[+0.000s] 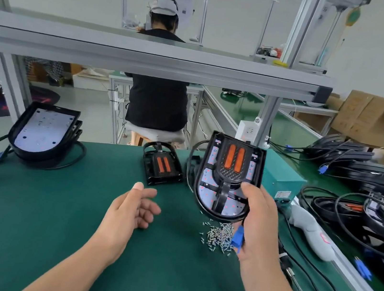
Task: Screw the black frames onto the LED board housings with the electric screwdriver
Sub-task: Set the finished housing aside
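Our right hand (258,221) grips a framed housing (227,176), left hand (135,208) loose, empty — next we likely reach right for the screwdriver (311,229).

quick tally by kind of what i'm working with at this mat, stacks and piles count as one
housing in right hand: 1
housing stack: 1
frame stack: 1
screw pile: 1
electric screwdriver: 1
total: 5

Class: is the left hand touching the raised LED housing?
Apart. Head view: green mat shows between the left hand and the LED housing in the right hand.
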Demonstrator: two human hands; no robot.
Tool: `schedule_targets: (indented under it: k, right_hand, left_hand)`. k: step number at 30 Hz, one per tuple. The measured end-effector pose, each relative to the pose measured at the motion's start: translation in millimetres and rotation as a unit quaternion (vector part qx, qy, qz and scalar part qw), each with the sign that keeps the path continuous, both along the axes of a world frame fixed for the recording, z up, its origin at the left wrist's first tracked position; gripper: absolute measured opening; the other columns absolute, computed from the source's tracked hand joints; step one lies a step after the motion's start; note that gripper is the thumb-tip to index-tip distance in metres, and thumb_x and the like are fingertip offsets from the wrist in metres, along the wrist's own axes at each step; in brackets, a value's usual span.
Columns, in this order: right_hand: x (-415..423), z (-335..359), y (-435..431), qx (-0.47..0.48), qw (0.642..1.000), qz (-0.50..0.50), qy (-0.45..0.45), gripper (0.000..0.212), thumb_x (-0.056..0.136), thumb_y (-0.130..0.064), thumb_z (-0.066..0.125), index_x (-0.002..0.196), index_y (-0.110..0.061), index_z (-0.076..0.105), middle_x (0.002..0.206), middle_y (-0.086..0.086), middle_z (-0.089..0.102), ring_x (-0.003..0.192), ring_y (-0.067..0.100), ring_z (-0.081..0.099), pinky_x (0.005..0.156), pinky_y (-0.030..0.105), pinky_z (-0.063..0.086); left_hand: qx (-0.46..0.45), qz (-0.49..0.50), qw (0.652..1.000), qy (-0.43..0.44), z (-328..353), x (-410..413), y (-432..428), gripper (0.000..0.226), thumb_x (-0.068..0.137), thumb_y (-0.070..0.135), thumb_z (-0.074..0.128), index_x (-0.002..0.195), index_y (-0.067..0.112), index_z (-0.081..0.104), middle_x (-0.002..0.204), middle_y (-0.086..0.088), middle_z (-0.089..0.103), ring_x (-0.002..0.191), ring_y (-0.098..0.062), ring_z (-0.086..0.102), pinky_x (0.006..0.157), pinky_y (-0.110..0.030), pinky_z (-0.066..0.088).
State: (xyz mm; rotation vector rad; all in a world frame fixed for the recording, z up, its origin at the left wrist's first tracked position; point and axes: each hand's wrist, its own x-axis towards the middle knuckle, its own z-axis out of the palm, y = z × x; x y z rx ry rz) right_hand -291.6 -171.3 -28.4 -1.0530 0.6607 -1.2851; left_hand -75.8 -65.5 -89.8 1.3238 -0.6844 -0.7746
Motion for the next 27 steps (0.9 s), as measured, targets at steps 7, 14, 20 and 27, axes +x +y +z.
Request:
schedule_targets:
  k: [7,14,20,27]
  right_hand:
    - [-57,16,-21,-0.001,0.992,-0.126,-0.008,0.016,0.097,-0.015,0.059,0.099,-0.010,0.075,0.094,0.009,0.078,0.077,0.024,0.075,0.067,0.034,0.063]
    - [-127,29,-30,0.001,0.977,-0.215,-0.002,0.010,0.095,-0.021,0.061,0.091,-0.018,0.070,0.087,-0.001,0.075,0.067,0.016,0.069,0.055,0.022,0.051]
    - [-173,43,-30,0.011,0.951,-0.304,0.051,0.031,0.093,-0.030,0.060,0.064,-0.039,0.065,0.058,-0.017,0.052,0.044,0.011,0.041,0.047,0.022,0.031]
    - [-225,53,-38,0.011,0.930,-0.368,0.017,0.013,0.095,-0.029,0.061,0.083,-0.032,0.065,0.064,-0.020,0.059,0.049,0.006,0.050,0.052,0.024,0.037]
  left_hand:
    - [0.005,-0.002,0.999,-0.031,0,-3,1,0.047,0.113,0.045,0.038,0.117,0.014,0.073,0.090,-0.016,0.076,0.073,-0.022,0.061,0.072,-0.042,0.050]
    - [0.005,-0.001,0.999,-0.052,-4,-2,-2,0.047,0.113,0.045,0.038,0.115,0.015,0.074,0.090,-0.016,0.075,0.072,-0.023,0.062,0.073,-0.045,0.050]
    - [0.002,-0.005,0.999,-0.052,-9,3,-5,0.050,0.112,0.048,0.039,0.115,0.014,0.075,0.092,-0.019,0.075,0.071,-0.023,0.063,0.071,-0.046,0.050]
    - [0.009,-0.009,0.998,-0.055,-9,4,-8,0.051,0.113,0.047,0.038,0.117,0.011,0.073,0.092,-0.020,0.075,0.070,-0.023,0.064,0.071,-0.046,0.051]
